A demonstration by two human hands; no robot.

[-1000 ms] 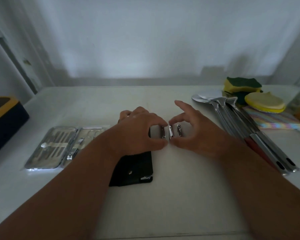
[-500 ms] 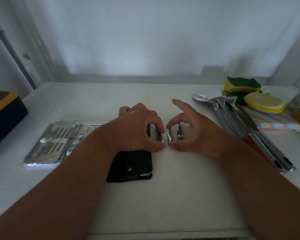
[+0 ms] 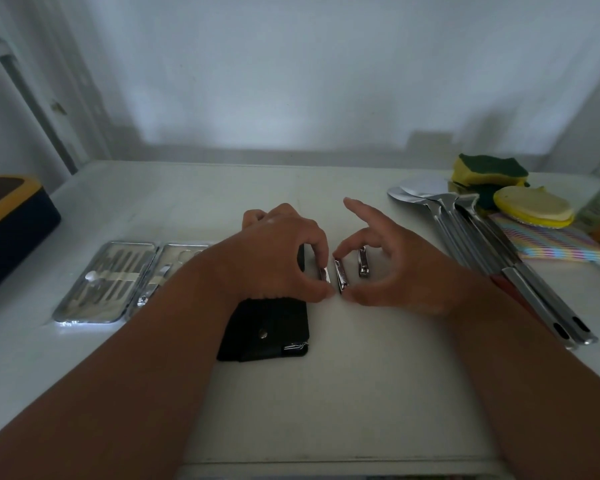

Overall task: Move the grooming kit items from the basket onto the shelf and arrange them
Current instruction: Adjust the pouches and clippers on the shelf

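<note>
Left hand [image 3: 278,258] pinches a clipper [image 3: 325,274], seemingly; right hand [image 3: 388,268] pinches the middle clipper [image 3: 341,279]. Black pouch [image 3: 271,330] partly hidden on the shelf [image 3: 361,393].

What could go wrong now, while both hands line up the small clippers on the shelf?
1. The left hand and right hand pinch neighbouring nail clippers very close together, so one grip may knock the other askew.
2. The left forearm lies over the black pouch and open manicure case and may drag them.
</note>
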